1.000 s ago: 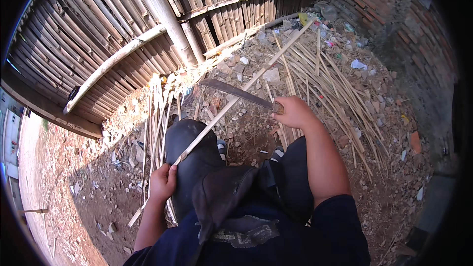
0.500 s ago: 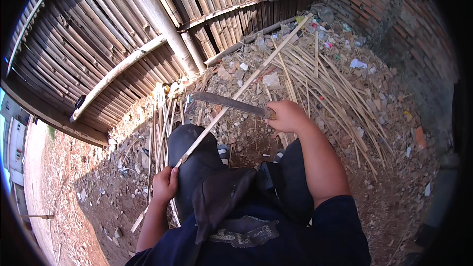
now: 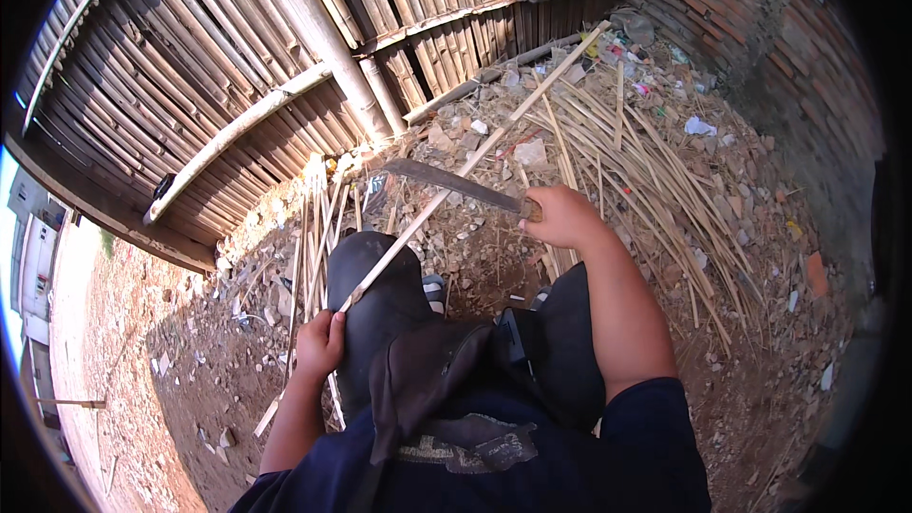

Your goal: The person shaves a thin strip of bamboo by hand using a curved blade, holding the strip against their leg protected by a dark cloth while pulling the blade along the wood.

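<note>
My left hand (image 3: 321, 342) is closed around the near end of a long pale bamboo strip (image 3: 501, 133), beside my left knee. The strip slants up and away to the right, over the rubble. My right hand (image 3: 562, 217) grips the handle of a machete (image 3: 456, 183), whose dark blade points left and crosses the strip about midway. Blade and strip appear to touch, though the exact contact is too small to make out. The strip's lower end runs past my left hand toward the ground.
Split bamboo strips (image 3: 655, 190) lie in a pile at the right, and another bunch (image 3: 309, 228) is by my left knee. A bamboo wall (image 3: 218, 85) rises at the far left, a brick wall (image 3: 741, 9) at the far right. Stones and litter cover the ground.
The machete has shifted slightly right and its tip has moved nearer me along with the right hand's small turn. My left hand keeps its hold on the strip.
</note>
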Tool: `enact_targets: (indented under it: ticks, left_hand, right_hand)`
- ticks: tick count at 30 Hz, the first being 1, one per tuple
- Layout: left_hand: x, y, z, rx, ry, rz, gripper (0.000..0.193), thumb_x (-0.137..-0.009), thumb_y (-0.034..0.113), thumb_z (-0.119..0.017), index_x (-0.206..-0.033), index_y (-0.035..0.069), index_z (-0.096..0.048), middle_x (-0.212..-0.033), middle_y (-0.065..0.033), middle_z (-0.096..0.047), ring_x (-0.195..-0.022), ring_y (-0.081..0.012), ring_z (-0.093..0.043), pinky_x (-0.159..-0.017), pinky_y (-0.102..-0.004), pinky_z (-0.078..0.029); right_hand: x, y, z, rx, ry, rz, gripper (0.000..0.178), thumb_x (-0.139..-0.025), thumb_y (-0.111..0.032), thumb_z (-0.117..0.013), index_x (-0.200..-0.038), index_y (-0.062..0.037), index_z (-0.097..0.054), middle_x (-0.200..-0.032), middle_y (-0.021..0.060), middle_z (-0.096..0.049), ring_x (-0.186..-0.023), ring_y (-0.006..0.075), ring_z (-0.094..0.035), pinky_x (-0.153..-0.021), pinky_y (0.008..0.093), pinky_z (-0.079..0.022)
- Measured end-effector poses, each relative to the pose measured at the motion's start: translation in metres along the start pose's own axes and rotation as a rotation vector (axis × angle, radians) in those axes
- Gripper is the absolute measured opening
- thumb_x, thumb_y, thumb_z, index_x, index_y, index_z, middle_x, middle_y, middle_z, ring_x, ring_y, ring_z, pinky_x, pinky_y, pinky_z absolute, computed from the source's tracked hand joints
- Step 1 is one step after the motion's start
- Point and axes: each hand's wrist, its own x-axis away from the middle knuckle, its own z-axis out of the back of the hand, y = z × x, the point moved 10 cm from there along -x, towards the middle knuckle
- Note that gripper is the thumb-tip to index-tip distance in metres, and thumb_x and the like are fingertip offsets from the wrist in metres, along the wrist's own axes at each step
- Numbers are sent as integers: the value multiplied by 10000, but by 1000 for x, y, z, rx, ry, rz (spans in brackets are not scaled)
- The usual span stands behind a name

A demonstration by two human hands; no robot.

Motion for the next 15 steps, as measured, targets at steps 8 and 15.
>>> enact_targets:
  ticks: [8, 15]
  left_hand:
    - [0, -3, 3, 19, -30, 61, 442, -1022, 329, -588, -723, 11, -520, -592, -208, -546, -551, -410, -563, -543, -482, -411]
    - [10, 20, 20, -209, 67, 15, 351, -1005, 313, -613, -816, 19, -584, -697, -209, -624, -652, -430, -614, -622, -516, -470]
  right_hand:
    - [2, -2, 2, 4, -5, 14, 412, -781, -334, -804, -1084, -78, -694, -941, 224, -696, -933, 424, -672, -802, 488, -533]
    - [4, 2, -6, 63, -75, -13, 413, -780, -351, -801, -1087, -96, -698, -982, 190, -706, -988, 401, -666, -854, 492, -529]
